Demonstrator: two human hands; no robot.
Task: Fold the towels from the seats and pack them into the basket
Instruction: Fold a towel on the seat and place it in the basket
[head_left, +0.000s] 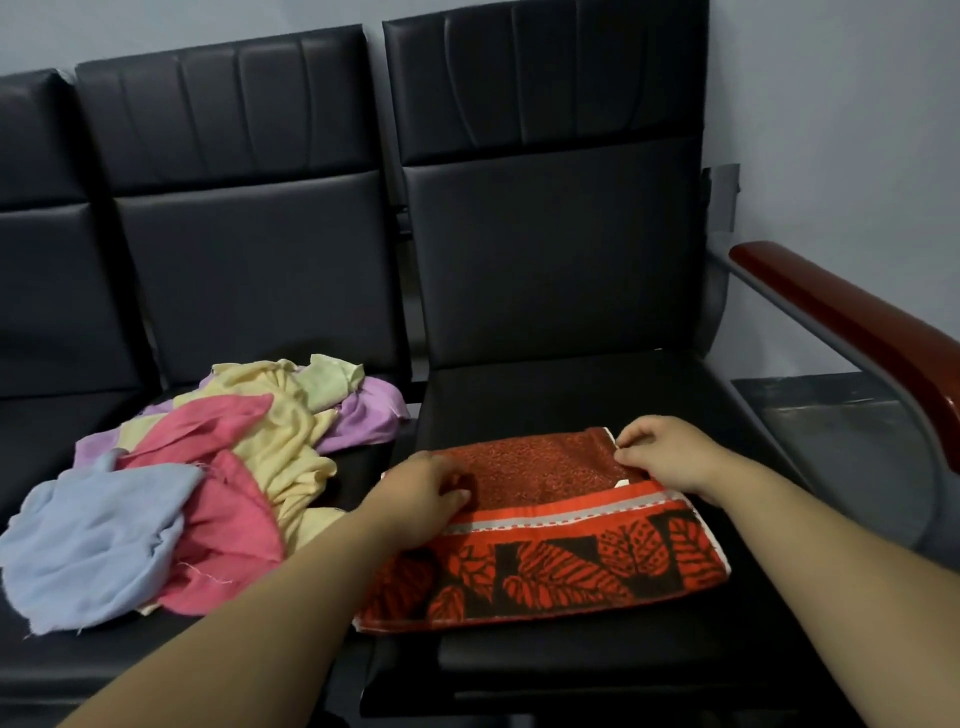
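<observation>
While the red towel (550, 561) lay on the end seat (571, 395), its long axis ran side to side across that seat, with the leaf border toward the seat's front edge. Your left hand (421, 493) gripped the folded layer's left end with curled fingers; your right hand (670, 457) pinched its far right corner. Loose pastel towels (208, 457) were heaped left of the seat.
</observation>
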